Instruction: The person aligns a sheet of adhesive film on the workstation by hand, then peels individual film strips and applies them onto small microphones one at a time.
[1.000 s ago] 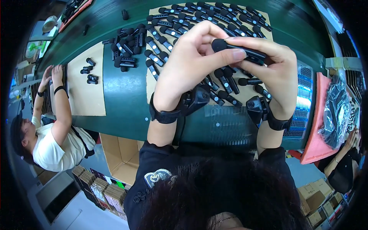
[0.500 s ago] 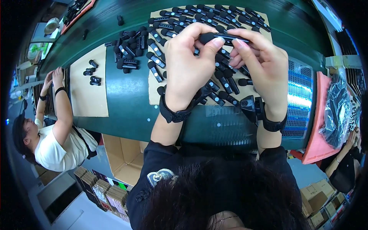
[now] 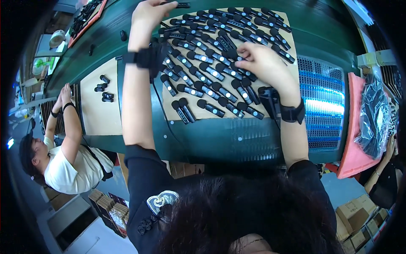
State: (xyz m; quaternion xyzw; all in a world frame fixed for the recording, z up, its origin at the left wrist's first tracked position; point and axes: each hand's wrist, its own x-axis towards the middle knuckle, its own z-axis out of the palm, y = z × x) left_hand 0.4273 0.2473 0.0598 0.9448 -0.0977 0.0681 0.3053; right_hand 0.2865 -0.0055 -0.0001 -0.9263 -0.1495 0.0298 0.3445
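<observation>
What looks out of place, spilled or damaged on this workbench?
A small black object and another farther left look stray: each lies alone on the green tabletop, apart from the black microphones crowded on the cardboard sheet. I see nothing spilled or damaged.

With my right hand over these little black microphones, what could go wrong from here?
The black cord from the left wrist passes beside the cardboard sheet, so it might snag the nearest black microphones. They lie tightly packed, so the right hand could nudge neighbours out of place. The bulky device on the right wrist sits close to some too, and might knock them.
</observation>
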